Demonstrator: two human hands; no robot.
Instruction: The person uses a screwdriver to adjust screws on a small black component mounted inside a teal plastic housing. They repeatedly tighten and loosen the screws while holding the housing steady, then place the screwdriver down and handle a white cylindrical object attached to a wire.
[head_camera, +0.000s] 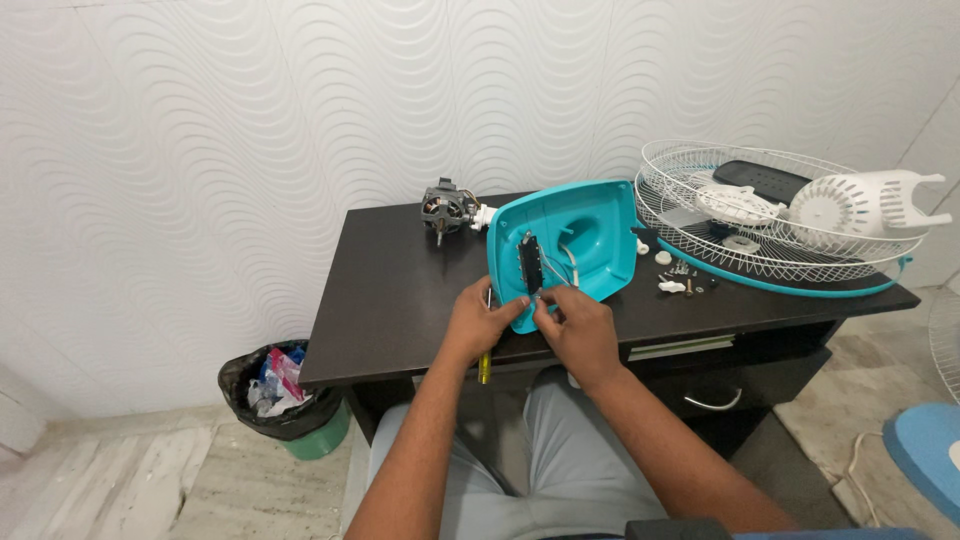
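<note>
I hold the teal fan base (590, 235) tilted upright at the desk (400, 300) front edge, left hand (480, 322) gripping its rim, right hand (578, 325) apparently pinching wires (566, 262) beside the black switch block (530, 265); next calls for fine fingertip control.

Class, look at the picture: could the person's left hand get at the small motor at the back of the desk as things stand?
Probably yes. The motor stands in the open on the desk, beyond the left hand, with bare desktop between them. The hand would first have to let go of the teal cover.
</note>
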